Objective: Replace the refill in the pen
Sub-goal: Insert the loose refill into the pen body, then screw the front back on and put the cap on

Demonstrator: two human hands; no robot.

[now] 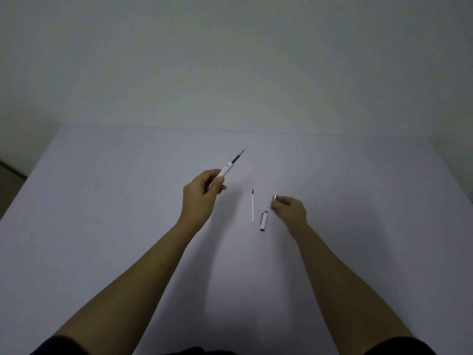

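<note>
My left hand (202, 194) holds the white pen barrel (225, 170) above the table, tilted up and to the right. A dark refill (239, 155) with a metal tip sticks out of the barrel's far end. My right hand (290, 208) pinches a small silvery part (275, 196) between its fingertips, just over the table. On the table between the hands lies a thin white refill (253, 206) with a dark tip pointing away from me. The white pen cap (263, 221) with a silver end lies to its right, close to my right hand.
The pale table (128, 201) stretches wide around the hands, with its far edge against a plain wall (230, 60). The table's left edge runs diagonally at the left of the view.
</note>
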